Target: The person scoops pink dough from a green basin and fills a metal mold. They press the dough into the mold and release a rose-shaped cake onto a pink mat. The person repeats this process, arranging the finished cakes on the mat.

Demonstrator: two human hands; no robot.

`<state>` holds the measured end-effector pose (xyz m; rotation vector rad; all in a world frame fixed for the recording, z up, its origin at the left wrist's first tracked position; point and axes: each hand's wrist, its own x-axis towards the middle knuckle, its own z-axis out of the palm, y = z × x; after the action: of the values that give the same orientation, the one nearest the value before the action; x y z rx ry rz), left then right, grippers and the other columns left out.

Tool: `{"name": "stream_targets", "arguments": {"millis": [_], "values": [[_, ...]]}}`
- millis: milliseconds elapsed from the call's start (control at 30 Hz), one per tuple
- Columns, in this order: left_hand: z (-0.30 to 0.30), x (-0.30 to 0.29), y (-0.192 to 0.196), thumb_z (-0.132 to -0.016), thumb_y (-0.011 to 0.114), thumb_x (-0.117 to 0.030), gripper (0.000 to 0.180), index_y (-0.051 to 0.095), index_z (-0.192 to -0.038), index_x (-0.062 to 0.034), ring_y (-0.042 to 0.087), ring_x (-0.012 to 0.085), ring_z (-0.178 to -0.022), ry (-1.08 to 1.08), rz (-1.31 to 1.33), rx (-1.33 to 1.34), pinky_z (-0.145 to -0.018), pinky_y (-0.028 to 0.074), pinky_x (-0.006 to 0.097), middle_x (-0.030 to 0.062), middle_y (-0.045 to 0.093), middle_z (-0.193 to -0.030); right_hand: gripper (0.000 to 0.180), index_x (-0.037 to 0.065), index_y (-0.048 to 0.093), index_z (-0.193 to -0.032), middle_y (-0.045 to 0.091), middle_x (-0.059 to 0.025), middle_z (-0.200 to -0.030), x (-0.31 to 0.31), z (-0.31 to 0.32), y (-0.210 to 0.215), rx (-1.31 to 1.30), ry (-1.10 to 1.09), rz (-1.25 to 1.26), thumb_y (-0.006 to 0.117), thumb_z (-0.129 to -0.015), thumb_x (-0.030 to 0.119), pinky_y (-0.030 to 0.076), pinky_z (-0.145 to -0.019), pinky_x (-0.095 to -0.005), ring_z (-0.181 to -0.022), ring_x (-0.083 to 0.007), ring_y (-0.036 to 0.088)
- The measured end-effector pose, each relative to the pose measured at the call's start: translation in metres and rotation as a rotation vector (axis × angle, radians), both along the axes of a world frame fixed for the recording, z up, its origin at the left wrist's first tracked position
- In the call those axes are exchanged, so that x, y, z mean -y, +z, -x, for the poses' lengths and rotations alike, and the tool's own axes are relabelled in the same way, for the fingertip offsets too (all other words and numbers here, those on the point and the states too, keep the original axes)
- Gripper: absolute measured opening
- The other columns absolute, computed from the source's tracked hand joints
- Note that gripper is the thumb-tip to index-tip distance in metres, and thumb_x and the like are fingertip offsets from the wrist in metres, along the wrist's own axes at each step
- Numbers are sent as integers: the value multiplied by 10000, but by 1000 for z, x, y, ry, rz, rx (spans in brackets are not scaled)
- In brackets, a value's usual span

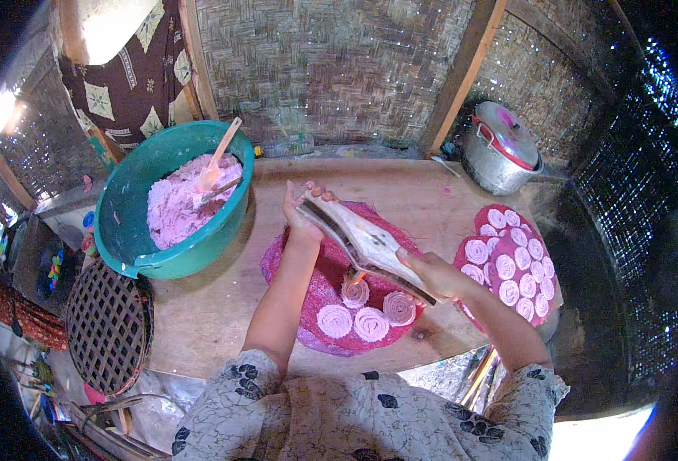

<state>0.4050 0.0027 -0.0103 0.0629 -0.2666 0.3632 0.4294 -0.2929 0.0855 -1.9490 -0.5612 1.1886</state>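
Wooden surface (208,323) across the middle. At its left end, a deep green tub (201,263), heaped with pale pink dough (174,207), a spatula (222,147) leaning in it. Under the forearms, a crimson mat (320,288), partly hidden by the left arm and the tool above. At the right end, another crimson mat (490,270), crowded with pale coils (506,266). Just below the tub, a dark lattice tray (105,330); in the far right corner, a metal pot (500,173) with red handles.

Over the middle mat, held slantwise in both hands, a long wooden tool (371,242): narrow-waisted, whitish on top, dark layer beneath. Left hand (302,217) curled round its far end; right hand (440,275) clasping the near end, thumb on top. Below it, near the mat's front edge, four ridged pink swirls (370,325), the rear one partly shaded.
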Motion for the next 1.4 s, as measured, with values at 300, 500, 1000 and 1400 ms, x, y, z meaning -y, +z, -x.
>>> {"name": "stream_targets", "arguments": {"millis": [300, 500, 1000, 1400], "values": [[17, 24, -25, -927, 355, -580, 503, 500, -791, -118, 495, 226, -631, 51, 124, -246, -692, 431, 426, 24, 477, -647, 867, -22, 632, -1082, 653, -132, -764, 20, 0, -30, -253, 55, -32, 352, -863, 769, 522, -477, -321, -567, -198, 635], [6, 9, -9, -943, 384, -559, 447, 534, -808, -160, 510, 194, -630, -4, 65, 52, -697, 461, 426, -18, 503, -661, 837, 31, 566, -1237, 669, -214, -949, 3, 5, -81, -1078, -49, -583, 326, -867, 743, 580, -648, -361, -703, -258, 684], [18, -11, 39, -965, 410, -523, 432, 561, -796, -155, 514, 194, -617, -46, 35, 236, -714, 443, 406, -18, 530, -661, 636, 56, 580, -1217, 665, -191, -1000, -22, 19, -126, -956, -67, -719, 411, -884, 571, 549, -683, -385, -769, -288, 660], [24, 26, -15, -948, 433, -528, 427, 579, -821, -147, 535, 173, -654, -66, 102, 171, -736, 442, 369, -21, 549, -687, 482, 77, 592, -1201, 661, -172, -1041, -8, 31, -140, -496, -132, -418, 479, -897, 434, 524, -711, -404, -821, -312, 641]]}}
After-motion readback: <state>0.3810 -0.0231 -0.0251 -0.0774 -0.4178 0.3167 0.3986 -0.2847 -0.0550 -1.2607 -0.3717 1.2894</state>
